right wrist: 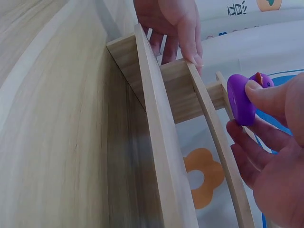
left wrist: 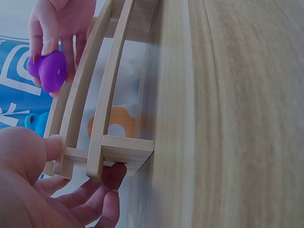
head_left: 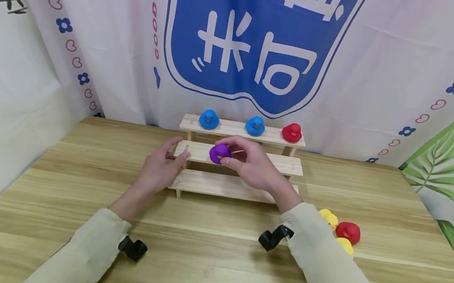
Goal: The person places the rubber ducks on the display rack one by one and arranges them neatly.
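A purple rubber duck (head_left: 219, 153) is pinched between the thumb and fingers of my right hand (head_left: 254, 166), over the middle tier of a three-tier wooden rack (head_left: 234, 186). The right wrist view shows the thumb on the side of the duck (right wrist: 241, 97). At the rack's left end, my left hand (head_left: 160, 166) holds on, its thumb on the middle tier. In the left wrist view, fingers (left wrist: 111, 183) of that hand reach around the end panel. Along the top tier sit a blue duck (head_left: 209, 119), another blue duck (head_left: 255, 126) and a red duck (head_left: 292, 132).
Right of the rack, partly behind my right sleeve (head_left: 323, 257), lie a red duck (head_left: 348, 232), a yellow duck (head_left: 329, 219) and another yellow duck (head_left: 345, 246) on the wooden table (head_left: 203, 261). A printed curtain (head_left: 127, 53) hangs close behind the rack.
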{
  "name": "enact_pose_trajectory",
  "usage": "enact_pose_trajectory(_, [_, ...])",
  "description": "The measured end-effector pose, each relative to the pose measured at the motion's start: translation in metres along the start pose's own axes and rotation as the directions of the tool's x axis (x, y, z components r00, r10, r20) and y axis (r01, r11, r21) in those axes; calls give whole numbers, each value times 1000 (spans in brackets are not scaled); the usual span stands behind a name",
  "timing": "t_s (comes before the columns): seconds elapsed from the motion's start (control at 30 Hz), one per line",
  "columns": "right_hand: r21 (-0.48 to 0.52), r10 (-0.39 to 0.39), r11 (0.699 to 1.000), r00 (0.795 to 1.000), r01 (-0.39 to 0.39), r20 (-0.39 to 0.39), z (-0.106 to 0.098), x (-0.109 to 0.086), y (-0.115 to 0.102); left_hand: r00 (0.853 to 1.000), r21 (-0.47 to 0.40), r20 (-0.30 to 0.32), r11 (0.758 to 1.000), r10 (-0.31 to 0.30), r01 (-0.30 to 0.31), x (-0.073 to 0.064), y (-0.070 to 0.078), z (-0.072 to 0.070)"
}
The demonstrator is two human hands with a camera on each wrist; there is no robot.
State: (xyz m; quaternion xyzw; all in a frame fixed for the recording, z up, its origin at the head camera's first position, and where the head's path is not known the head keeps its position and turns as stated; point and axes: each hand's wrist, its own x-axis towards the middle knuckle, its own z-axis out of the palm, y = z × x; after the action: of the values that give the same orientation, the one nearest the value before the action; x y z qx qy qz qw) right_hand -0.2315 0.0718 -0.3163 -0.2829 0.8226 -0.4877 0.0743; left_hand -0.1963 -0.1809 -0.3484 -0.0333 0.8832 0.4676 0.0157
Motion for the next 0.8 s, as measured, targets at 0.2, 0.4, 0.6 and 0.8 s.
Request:
enact_pose_trajectory(0.2, [-46,-16,999,1000,16,9,10,10,-2,1000,2,-10,1000,5,-5,0,1,0])
enact_pose_trajectory(0.4, [-96,4,995,1000,-3,1,20,19,-6,1000,0,-8,1000,7,-7,-1,1,-1])
enact_pose_trajectory(0.6, [-131,41,991,999,-41,-7,25,25,-7,1000,2,-8,1000,14,-14,1,0,0])
enact_pose_trajectory(0.8, [-150,57,987,998,-58,-13,26,24,-9,1000,-6,-5,1000,7,-7,2,-1,1])
